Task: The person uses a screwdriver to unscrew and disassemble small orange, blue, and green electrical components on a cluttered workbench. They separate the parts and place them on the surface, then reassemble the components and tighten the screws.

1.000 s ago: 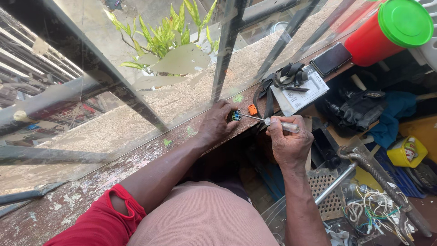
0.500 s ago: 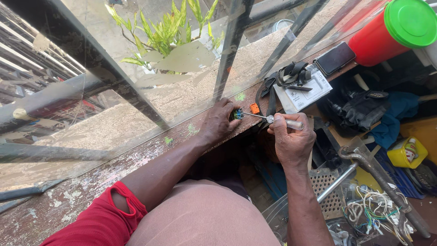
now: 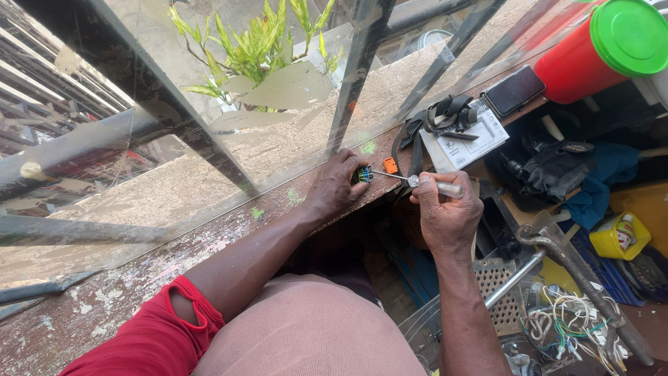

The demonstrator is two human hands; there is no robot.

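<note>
1. A worn wooden ledge with flaking paint [image 3: 209, 244] is running from seven o'clock up toward two o'clock, under a dusty glass pane with dark metal bars [image 3: 362, 56].
2. A red plastic canister with a green round lid [image 3: 598, 49] is standing at two o'clock, just beside a flat black phone [image 3: 513, 89].
3. A white printed booklet [image 3: 463, 136] is lying on the ledge at one o'clock, with black straps coiled on top of it.
4. The left hand [image 3: 334, 186] is resting on the ledge near the centre, its fingers pinching a small green-and-blue terminal block [image 3: 362, 173].
5. The right hand [image 3: 445, 216], just at three o'clock of the left, is clenching a slim screwdriver with a pale handle [image 3: 417, 181]; the metal tip is meeting the terminal block.
6. A small orange connector [image 3: 390, 165] is sitting just beside the shaft, at twelve o'clock of it.
</note>
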